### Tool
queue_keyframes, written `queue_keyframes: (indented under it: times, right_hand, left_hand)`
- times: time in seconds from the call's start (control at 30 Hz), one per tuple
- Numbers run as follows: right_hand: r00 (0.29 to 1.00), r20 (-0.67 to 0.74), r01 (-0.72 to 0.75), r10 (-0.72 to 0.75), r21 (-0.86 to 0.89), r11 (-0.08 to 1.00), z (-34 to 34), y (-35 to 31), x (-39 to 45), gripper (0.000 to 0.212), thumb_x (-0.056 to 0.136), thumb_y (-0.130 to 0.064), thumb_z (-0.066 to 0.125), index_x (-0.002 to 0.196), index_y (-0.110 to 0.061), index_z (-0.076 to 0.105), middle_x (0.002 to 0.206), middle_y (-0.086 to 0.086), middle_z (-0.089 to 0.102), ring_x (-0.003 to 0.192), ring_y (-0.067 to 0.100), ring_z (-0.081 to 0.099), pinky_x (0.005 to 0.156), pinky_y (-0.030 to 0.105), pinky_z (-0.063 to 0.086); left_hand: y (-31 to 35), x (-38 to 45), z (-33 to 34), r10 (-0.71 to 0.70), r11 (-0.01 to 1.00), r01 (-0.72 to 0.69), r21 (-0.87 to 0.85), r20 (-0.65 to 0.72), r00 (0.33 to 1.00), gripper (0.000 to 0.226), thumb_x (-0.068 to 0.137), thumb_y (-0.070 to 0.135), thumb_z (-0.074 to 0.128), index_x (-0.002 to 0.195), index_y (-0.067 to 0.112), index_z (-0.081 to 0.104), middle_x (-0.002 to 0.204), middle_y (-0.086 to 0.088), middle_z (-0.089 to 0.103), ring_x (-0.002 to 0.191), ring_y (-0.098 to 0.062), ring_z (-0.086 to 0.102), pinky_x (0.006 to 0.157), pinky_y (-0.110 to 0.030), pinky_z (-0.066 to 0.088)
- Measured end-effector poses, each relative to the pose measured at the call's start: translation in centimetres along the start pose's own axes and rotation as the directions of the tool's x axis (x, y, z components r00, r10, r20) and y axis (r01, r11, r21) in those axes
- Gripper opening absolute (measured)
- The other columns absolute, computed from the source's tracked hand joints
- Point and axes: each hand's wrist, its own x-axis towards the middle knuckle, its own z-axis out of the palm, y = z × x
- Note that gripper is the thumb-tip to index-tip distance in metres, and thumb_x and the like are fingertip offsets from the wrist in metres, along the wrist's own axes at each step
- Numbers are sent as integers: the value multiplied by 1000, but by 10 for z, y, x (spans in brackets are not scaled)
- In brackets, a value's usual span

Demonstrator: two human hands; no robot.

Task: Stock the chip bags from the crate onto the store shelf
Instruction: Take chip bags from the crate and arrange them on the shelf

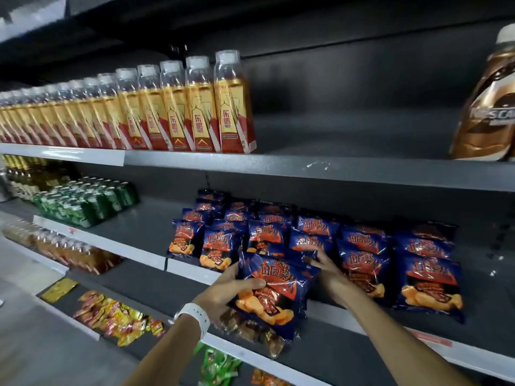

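left hand (pixel 223 291) grips glossy crinkled blue bag (pixel 274 293) | right hand (pixel 328 270) at 2 o'clock, fingers straight, touching stocked bags (pixel 362 260) | grey matte shelf (pixel 418 349)

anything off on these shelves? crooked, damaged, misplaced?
Nothing damaged or spilled. One chip bag sits tilted past the shelf edge, but the left hand grips it mid-placement. Lower-shelf snack packets lie in a loose heap, not rows.

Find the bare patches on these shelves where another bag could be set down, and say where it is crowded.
Bare shelf lies between the green cans and the chip bag rows. The shelf above is bare between the yellow bottles and the brown coffee bottle. It is crowded where the left hand holds a chip bag and the right hand reaches among the rows.
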Motion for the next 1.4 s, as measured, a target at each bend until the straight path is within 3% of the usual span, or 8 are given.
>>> queue_keyframes:
  times: [0.17, 0.27, 0.6, 0.73, 0.83, 0.97, 1.13, 1.4]
  right_hand:
    - [997, -74, -32, 28, -59, 998, 20, 0, 40, 23, 97, 2, 54, 113, -14, 60, 97, -2, 63, 82, 11, 61, 63, 18, 46]
    - [992, -115, -49, 47, -15, 999, 34, 7, 51, 21, 91, -9, 68, 104, -26, 63, 105, 6, 66, 92, 21, 66, 81, 29, 54]
    - [957, -268, -53, 116, 232, 971, 74, 8, 42, 33, 101, 3, 44, 106, -22, 66, 114, 26, 65, 94, 33, 69, 95, 50, 54]
    - [939, -290, -53, 188, 417, 908, 93, -16, 10, 35, 107, -7, 31, 125, -2, 60, 140, 31, 50, 90, 32, 64, 71, 21, 56]
    - [909, -360, -79, 209, 343, 936, 103, -15, 3, 27, 107, -7, 33, 119, -4, 58, 108, 15, 62, 72, 13, 53, 55, 14, 48]
    - [879, -430, -68, 206, 315, 947, 118, -17, -8, 28, 104, -28, 43, 94, -13, 65, 97, 14, 67, 87, 28, 62, 86, 37, 48]
    - [951, -266, -24, 161, 455, 890, 119, -21, -23, 85, 66, -81, 67, 135, -32, 53, 136, 9, 60, 129, 29, 55, 115, 57, 32]
    - [997, -64, -32, 45, 200, 979, 110, -13, -38, 116, 73, -61, 76, 158, -19, 10, 164, -2, 17, 152, 19, 11, 125, 46, 7]
  left_hand:
    - [0, 35, -34, -12, 998, 11, -58, -16, 1000, 77, 51, 31, 93, 120, 22, 59, 111, 1, 73, 101, -18, 69, 83, -30, 53]
    - [-8, 47, -50, -10, 998, 9, -64, -10, 1000, 94, 34, 44, 98, 120, 27, 61, 113, 4, 73, 109, -20, 66, 95, -38, 51]
    - [-5, 63, -78, 3, 999, 3, -38, 152, 988, 40, 81, 17, 77, 105, 34, 50, 108, 22, 51, 109, -8, 49, 99, -30, 36]
    - [-2, 64, -92, 25, 1000, -23, -12, 234, 972, 64, 80, 23, 79, 132, 26, 42, 142, 8, 43, 120, -10, 48, 102, -33, 37]
    - [-2, 61, -100, 50, 998, -54, 7, 287, 957, 84, 74, 31, 83, 140, 26, 31, 137, 15, 39, 132, -12, 35, 110, -29, 29]
    - [0, 49, -106, 121, 993, -118, -30, 290, 949, 98, 78, 25, 81, 152, 21, 17, 139, 17, 32, 140, -15, 29, 113, -31, 25]
    - [3, 41, -105, 189, 982, -174, -77, 306, 933, 109, 76, 21, 83, 155, 24, 8, 135, 18, 39, 126, -6, 35, 112, -31, 27]
    - [-2, 46, -96, 130, 991, -122, -47, 254, 958, 57, 72, 19, 84, 118, 25, 50, 123, 12, 59, 113, -10, 57, 101, -30, 44]
